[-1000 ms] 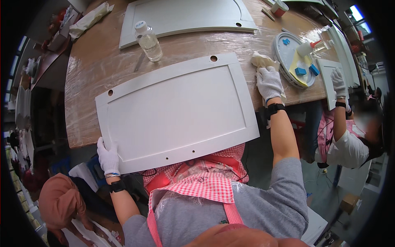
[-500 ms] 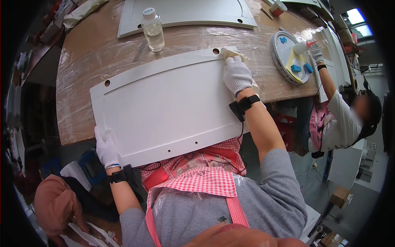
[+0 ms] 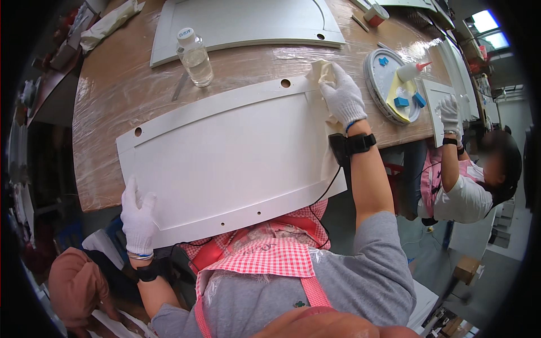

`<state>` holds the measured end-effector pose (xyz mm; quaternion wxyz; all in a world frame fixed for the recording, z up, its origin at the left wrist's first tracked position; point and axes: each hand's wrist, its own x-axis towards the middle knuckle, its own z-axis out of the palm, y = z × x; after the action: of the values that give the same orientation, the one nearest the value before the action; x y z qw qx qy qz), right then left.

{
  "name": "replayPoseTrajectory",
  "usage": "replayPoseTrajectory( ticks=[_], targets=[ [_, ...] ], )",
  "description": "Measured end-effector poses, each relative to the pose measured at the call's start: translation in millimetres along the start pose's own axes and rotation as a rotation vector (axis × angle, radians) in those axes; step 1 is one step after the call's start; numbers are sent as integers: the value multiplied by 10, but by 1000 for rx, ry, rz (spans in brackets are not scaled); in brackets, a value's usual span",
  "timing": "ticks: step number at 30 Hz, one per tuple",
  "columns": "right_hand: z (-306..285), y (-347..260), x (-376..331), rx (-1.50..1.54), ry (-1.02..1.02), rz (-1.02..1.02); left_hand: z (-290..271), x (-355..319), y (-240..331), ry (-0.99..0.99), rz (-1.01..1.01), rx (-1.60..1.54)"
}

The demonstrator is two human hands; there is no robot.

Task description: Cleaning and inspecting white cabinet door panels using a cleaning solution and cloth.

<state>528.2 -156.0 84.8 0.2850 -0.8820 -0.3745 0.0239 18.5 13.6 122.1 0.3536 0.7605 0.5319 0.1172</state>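
A white door panel (image 3: pixel 225 163) with a raised border lies at the near edge of the table, overhanging toward my apron. Round holes show near its far corners and two small ones along its near border. My left hand (image 3: pixel 138 219), in a white knit glove, grips the panel's near left corner, thumb over the face. At the far right corner my right hand (image 3: pixel 342 98), gloved too, is closed on a cream cloth (image 3: pixel 320 73), which hangs down along the panel's right edge. The fingers' undersides are hidden.
On the plastic-covered table (image 3: pixel 107 112) stand a clear bottle (image 3: pixel 197 62) and a second white panel (image 3: pixel 236 25). A round lid (image 3: pixel 372 73) carries blue blocks (image 3: pixel 401 102) and a red-tipped glue bottle (image 3: pixel 409 71). Co-workers are at the right (image 3: pixel 462 191) and lower left (image 3: pixel 76 281).
My right hand has shifted slightly right with the cloth, off the corner's hole. My left hand and the panel sit a little lower in view. The right co-worker's hand has left the glue bottle.
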Motion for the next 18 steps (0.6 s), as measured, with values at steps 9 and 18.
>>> replayPoseTrajectory(
  ticks=[9,18],
  targets=[
    [59,686,106,-401,-70,129,816,1958,1325,-69,132,-404],
    [-51,836,118,-143,-40,122,1962,2698,2335,-194,296,-52]
  ],
)
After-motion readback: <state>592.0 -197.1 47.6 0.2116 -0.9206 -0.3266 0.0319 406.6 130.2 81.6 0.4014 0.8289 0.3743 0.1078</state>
